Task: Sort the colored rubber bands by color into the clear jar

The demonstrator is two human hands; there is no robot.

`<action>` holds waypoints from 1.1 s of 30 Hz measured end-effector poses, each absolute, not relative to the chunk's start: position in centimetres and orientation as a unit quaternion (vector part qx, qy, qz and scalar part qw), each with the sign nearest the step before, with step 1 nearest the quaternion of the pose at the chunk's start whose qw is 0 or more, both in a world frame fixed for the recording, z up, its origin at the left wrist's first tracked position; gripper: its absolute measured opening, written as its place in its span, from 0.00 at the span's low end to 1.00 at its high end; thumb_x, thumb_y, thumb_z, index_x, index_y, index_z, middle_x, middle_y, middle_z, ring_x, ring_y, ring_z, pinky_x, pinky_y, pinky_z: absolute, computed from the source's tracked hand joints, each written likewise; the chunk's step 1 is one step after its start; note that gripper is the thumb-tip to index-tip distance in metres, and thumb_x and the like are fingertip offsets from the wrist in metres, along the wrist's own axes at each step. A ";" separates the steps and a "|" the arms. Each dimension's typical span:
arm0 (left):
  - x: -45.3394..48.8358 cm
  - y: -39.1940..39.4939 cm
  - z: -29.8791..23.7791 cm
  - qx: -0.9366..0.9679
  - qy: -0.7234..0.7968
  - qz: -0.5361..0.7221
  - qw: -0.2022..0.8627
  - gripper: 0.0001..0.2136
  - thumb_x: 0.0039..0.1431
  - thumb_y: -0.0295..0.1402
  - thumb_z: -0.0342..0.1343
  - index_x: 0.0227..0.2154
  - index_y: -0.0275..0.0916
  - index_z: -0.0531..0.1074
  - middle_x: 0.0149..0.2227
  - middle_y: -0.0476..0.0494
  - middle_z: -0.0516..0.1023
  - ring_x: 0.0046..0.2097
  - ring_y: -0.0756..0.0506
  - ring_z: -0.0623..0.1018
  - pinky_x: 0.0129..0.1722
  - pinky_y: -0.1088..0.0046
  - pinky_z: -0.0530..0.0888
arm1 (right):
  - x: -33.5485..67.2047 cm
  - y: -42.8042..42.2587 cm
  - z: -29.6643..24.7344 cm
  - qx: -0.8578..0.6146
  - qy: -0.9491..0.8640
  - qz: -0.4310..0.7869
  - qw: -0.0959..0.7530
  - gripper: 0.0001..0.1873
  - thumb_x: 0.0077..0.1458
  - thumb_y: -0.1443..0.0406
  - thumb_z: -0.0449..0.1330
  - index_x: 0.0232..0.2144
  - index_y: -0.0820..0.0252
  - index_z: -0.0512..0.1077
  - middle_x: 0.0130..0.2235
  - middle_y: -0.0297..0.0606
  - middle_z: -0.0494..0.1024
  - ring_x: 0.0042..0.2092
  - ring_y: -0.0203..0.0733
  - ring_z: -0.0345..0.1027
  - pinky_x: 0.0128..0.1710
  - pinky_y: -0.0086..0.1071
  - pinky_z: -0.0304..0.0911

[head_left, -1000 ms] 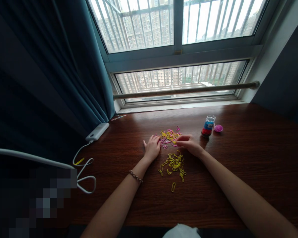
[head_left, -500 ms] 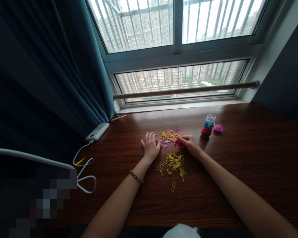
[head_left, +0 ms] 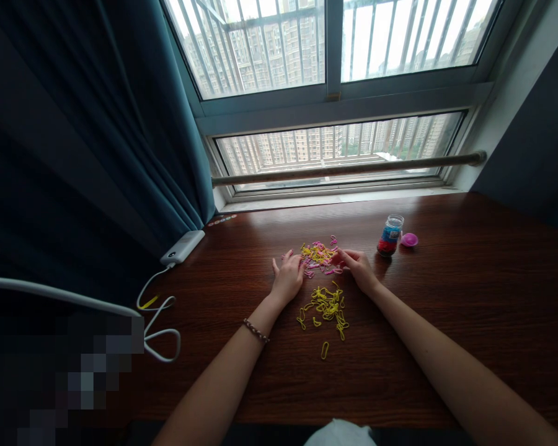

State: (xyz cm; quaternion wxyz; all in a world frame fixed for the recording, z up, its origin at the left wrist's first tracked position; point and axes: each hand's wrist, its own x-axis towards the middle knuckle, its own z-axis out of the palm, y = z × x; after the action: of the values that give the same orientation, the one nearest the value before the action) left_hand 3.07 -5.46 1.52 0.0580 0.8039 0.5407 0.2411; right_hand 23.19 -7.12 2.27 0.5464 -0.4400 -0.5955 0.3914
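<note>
A mixed heap of small pink and yellow loops lies on the dark wooden table. Nearer to me is a separate heap of yellow loops, with one loose yellow loop below it. My left hand rests flat at the left edge of the mixed heap, fingers spread. My right hand is at the heap's right edge, its fingertips pinched together among the pink loops; what they hold is too small to see.
A small glass jar with red and blue contents stands right of the heaps, its pink lid beside it. A white power bank with a white cable lies at the left. Blue curtain and window behind.
My right hand has moved a little right and up to the heap's right edge. My left hand shifted slightly right toward the mixed heap.
</note>
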 end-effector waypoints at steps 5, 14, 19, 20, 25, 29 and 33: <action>3.3 -5.6 1.6 0.806 0.543 0.231 0.046 0.11 0.60 0.33 0.42 0.41 0.41 0.67 0.49 0.40 0.69 0.58 0.41 0.58 0.54 0.40 0.43 | 22.6 -6.4 1.4 -0.456 -0.736 0.190 0.462 0.15 0.55 0.59 0.50 0.37 0.55 0.75 0.43 0.37 0.75 0.50 0.44 0.61 0.53 0.43 0.51; 2.4 -4.9 1.7 0.738 0.515 0.430 0.071 0.12 0.56 0.27 0.45 0.42 0.37 0.68 0.46 0.38 0.68 0.50 0.44 0.67 0.52 0.60 0.63 | 22.6 -5.7 0.0 -0.485 -0.756 0.131 0.419 0.16 0.57 0.62 0.48 0.31 0.56 0.75 0.39 0.38 0.77 0.46 0.43 0.63 0.51 0.41 0.53; 1.5 -3.9 1.3 0.643 0.500 0.558 0.159 0.09 0.53 0.29 0.49 0.35 0.34 0.71 0.40 0.40 0.71 0.40 0.47 0.73 0.42 0.69 0.72 | 22.6 -5.9 0.6 -0.497 -0.722 0.145 0.459 0.16 0.56 0.63 0.48 0.33 0.59 0.75 0.39 0.42 0.76 0.46 0.44 0.64 0.49 0.40 0.56; 1.5 -3.7 1.2 0.625 0.502 0.573 0.168 0.09 0.53 0.30 0.49 0.34 0.34 0.71 0.39 0.40 0.71 0.40 0.47 0.73 0.41 0.70 0.72 | 22.5 -5.9 0.6 -0.498 -0.715 0.148 0.469 0.16 0.55 0.63 0.48 0.33 0.60 0.75 0.40 0.43 0.76 0.46 0.45 0.64 0.49 0.40 0.57; 1.7 -4.1 1.7 0.596 0.487 0.598 0.223 0.09 0.52 0.31 0.49 0.32 0.34 0.73 0.38 0.41 0.73 0.40 0.47 0.73 0.42 0.69 0.72 | 22.7 -6.6 1.7 -0.493 -0.659 0.193 0.534 0.16 0.53 0.58 0.51 0.34 0.60 0.75 0.41 0.43 0.75 0.46 0.45 0.65 0.49 0.41 0.58; 2.0 -5.1 2.3 0.624 0.424 0.588 0.293 0.08 0.51 0.32 0.52 0.29 0.34 0.74 0.34 0.42 0.75 0.39 0.46 0.74 0.42 0.69 0.71 | 22.8 -8.0 3.1 -0.435 -0.641 0.348 0.528 0.27 0.55 0.51 0.46 0.16 0.60 0.73 0.25 0.40 0.77 0.36 0.44 0.71 0.42 0.37 0.63; 2.1 -5.6 2.7 0.630 0.412 0.575 0.320 0.08 0.50 0.32 0.52 0.27 0.34 0.74 0.32 0.42 0.76 0.38 0.46 0.74 0.41 0.69 0.71 | 22.6 -8.6 3.7 -0.366 -0.665 0.439 0.480 0.36 0.56 0.48 0.40 0.04 0.58 0.62 0.14 0.39 0.71 0.29 0.42 0.71 0.40 0.36 0.63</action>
State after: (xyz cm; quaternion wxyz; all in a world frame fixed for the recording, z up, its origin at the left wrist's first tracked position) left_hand 2.14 -5.63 2.68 0.3205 0.6299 0.4123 0.5749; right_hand 22.56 -8.60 3.70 0.4801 -0.3661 -0.6654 0.4389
